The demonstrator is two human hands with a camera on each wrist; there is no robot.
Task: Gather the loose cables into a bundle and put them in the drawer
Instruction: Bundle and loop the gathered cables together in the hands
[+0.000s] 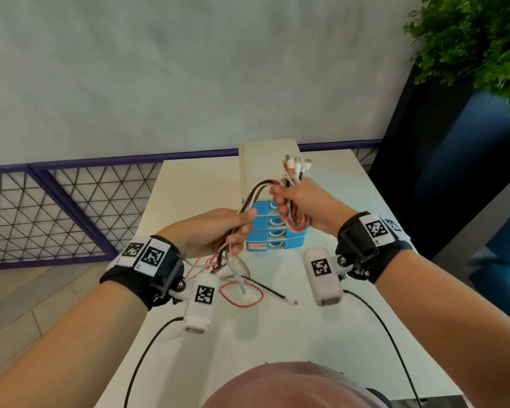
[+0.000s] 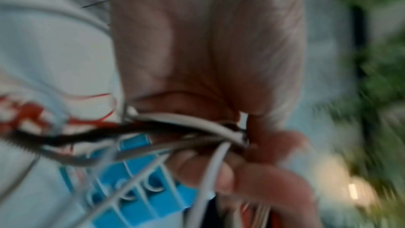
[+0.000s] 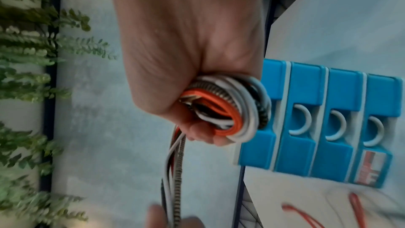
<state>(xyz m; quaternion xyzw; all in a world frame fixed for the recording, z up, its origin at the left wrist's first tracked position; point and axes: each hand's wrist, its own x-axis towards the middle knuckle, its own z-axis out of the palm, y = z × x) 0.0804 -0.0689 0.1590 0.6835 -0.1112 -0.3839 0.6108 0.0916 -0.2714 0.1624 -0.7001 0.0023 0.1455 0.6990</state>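
Note:
A bundle of white, red, black and braided cables (image 1: 292, 201) is held up over the white table (image 1: 306, 334). My right hand (image 1: 302, 201) grips the folded loops (image 3: 232, 110), with the plug ends (image 1: 296, 166) sticking up above the fist. My left hand (image 1: 233, 231) grips the same cables (image 2: 186, 127) lower down and to the left. Their loose tails (image 1: 242, 290) hang down and trail on the table. Behind the hands stands a small drawer unit (image 1: 273, 240) with several blue drawers (image 3: 342, 124), all closed.
A red cable loop (image 1: 242, 295) and a thin black cable (image 1: 274, 293) lie on the table under my hands. A purple mesh railing (image 1: 56, 207) runs along the left. A green plant (image 1: 477, 39) stands at the far right.

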